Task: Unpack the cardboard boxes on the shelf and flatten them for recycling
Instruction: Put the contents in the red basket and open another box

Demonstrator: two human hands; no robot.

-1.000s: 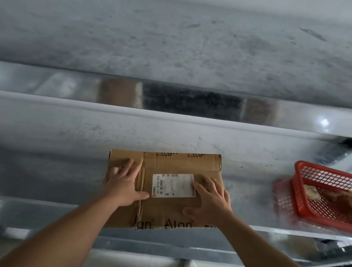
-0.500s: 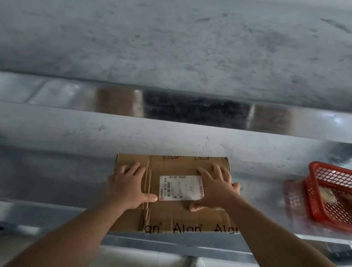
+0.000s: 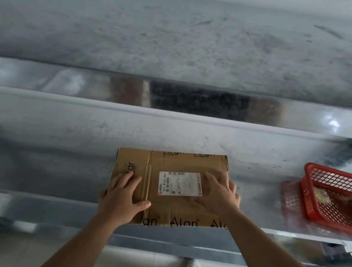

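The left hand (image 3: 121, 200) lay flat and spread on the near left part of the cardboard box (image 3: 170, 188), palm down, fingers together pointing away and the thumb stretched out to the right along the top; it pressed on the cardboard and gripped nothing. The right hand (image 3: 218, 196) was likewise open, fingers fanned across the right part of the top beside the white shipping label (image 3: 180, 184), its heel near the box's right edge; it too rested flat, closed on nothing.

The box was brown corrugated card, low and flat, creased and a little dented near its far right corner, with dark printed lettering along its near and far borders and a taped seam running front to back left of centre. The label was a smooth white rectangle with a barcode and small print too fine to read.

The box sat on the metal shelf (image 3: 43, 174), a dull scuffed grey sheet, with its near edge overhanging the shelf front. Its long axis ran left to right, nearly parallel to the shelf edge. Well to the right stood a red plastic mesh basket (image 3: 309, 194)
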